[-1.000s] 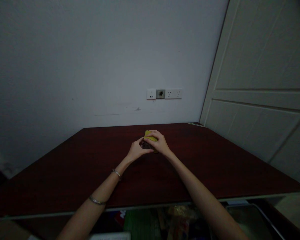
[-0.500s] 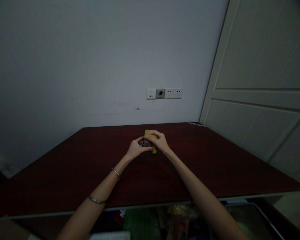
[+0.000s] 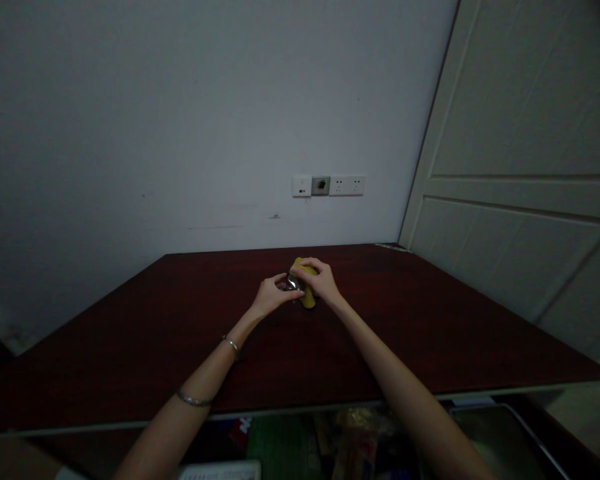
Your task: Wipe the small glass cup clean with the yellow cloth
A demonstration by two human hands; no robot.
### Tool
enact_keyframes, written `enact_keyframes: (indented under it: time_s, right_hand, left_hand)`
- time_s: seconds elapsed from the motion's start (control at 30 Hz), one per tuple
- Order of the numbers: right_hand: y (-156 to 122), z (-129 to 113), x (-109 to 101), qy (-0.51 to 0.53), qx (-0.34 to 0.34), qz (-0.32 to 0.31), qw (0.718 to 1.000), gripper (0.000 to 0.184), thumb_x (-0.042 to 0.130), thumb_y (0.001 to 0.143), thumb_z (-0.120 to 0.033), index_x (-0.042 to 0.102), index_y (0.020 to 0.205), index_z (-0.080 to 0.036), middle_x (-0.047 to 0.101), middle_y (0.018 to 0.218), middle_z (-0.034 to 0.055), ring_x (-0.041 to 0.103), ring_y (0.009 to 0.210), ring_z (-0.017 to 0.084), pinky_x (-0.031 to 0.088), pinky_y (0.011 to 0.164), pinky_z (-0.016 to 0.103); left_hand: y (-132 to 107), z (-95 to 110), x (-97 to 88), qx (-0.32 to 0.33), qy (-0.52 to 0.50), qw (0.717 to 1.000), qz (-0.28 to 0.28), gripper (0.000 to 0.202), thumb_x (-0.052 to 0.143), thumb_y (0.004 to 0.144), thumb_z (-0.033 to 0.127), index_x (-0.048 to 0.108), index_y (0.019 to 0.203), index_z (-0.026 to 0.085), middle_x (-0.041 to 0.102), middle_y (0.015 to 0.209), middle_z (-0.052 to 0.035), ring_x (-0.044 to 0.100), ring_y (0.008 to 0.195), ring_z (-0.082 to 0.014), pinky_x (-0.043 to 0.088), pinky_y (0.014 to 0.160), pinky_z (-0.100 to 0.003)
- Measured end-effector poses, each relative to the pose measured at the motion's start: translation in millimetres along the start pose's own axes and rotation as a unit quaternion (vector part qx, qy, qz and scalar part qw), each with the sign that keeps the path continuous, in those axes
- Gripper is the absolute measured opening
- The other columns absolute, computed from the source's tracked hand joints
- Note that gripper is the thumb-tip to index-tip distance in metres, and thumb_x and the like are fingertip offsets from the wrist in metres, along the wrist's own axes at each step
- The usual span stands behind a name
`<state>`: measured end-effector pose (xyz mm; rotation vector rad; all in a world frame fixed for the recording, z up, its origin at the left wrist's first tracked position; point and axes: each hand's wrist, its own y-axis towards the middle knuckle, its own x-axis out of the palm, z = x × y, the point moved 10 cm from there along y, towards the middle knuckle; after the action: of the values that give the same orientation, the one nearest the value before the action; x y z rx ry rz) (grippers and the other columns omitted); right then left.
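Observation:
Over the far middle of the dark red table, my two hands meet. My left hand is closed around a small shiny dark object, its thumb along the near side. The fingers hide much of it, and its kind is not clear. In my right hand is a yellow cloth, pinched by the fingers and pressed against the right side of the shiny object. Part of the cloth hangs below my right fingers.
Behind the table stands a pale wall with a row of sockets. A white panelled door rises along the right. Under the table's front edge lie a green item, a tray-like thing and packaged goods.
The shiny object has turned slightly in my left hand and now catches a bright glint. The yellow cloth has shifted a little with my right fingers. Both arms stay nearly in place.

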<state>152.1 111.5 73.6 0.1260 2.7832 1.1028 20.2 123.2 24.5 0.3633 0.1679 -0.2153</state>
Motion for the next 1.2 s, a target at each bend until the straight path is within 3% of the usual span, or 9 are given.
enact_keyframes:
  time_s: [0.27,0.5,0.77,0.93,1.03,1.2]
  right_hand:
    - [-6.2,-23.9,16.3,0.041,-0.06,-0.108,0.992,0.016,0.073,0.061,-0.033,0.068,0.073,-0.022,0.061,0.098,0.0045,0.055,0.1,0.019,0.04,0.089,0.035]
    - [-1.8,-10.1,4.2,0.029,-0.013,-0.028,0.999,0.02,0.07,0.064,-0.037,0.069,0.076,-0.021,0.065,0.087,0.0052,0.06,0.087,0.019,0.044,0.084,0.035]
    - [-3.9,-21.1,12.0,0.047,-0.044,-0.079,0.995,0.015,0.073,0.06,-0.034,0.069,0.07,-0.023,0.063,0.096,0.0048,0.058,0.097,0.02,0.042,0.089,0.034]
    - [1.5,-3.7,0.1,0.057,0.026,-0.018,0.998,0.022,0.068,0.064,-0.04,0.069,0.073,-0.019,0.067,0.079,0.0039,0.061,0.079,0.019,0.046,0.078,0.033]
    - [3.6,6.1,-2.1,0.079,0.054,-0.021,0.995,0.025,0.068,0.064,-0.041,0.068,0.073,-0.019,0.067,0.074,0.0028,0.061,0.073,0.018,0.047,0.073,0.032]
    - [0.8,-8.9,5.9,0.087,-0.011,-0.077,0.993,0.018,0.074,0.059,-0.035,0.069,0.07,-0.022,0.065,0.093,0.0041,0.058,0.095,0.021,0.043,0.086,0.035]
  left_hand:
    - [2.2,-1.8,-0.1,-0.006,-0.041,0.999,-0.005,0.057,0.079,0.051,0.027,0.06,0.102,0.009,0.067,0.098,-0.0117,0.063,0.086,-0.0218,0.05,0.075,-0.031]
    - [3.3,-6.0,-2.9,-0.011,-0.05,0.999,0.002,0.056,0.079,0.052,0.032,0.062,0.101,0.01,0.069,0.091,-0.0102,0.064,0.081,-0.0206,0.05,0.075,-0.032]
    - [1.1,-0.7,-7.7,-0.024,-0.058,0.998,0.022,0.054,0.079,0.052,0.031,0.063,0.099,0.009,0.069,0.094,-0.0098,0.064,0.084,-0.0212,0.049,0.079,-0.033]
    - [-3.6,7.9,-2.0,-0.027,-0.092,0.995,0.013,0.054,0.079,0.051,0.028,0.062,0.099,0.011,0.068,0.098,-0.0098,0.064,0.088,-0.0215,0.048,0.083,-0.034]
    - [-4.2,9.9,0.2,-0.025,-0.099,0.995,0.006,0.056,0.08,0.05,0.026,0.062,0.101,0.011,0.067,0.101,-0.0104,0.063,0.091,-0.0225,0.049,0.083,-0.035]
    - [-2.3,5.8,-5.9,-0.027,-0.092,0.995,0.026,0.057,0.08,0.05,0.027,0.062,0.101,0.01,0.066,0.103,-0.0116,0.063,0.092,-0.0229,0.049,0.084,-0.035]
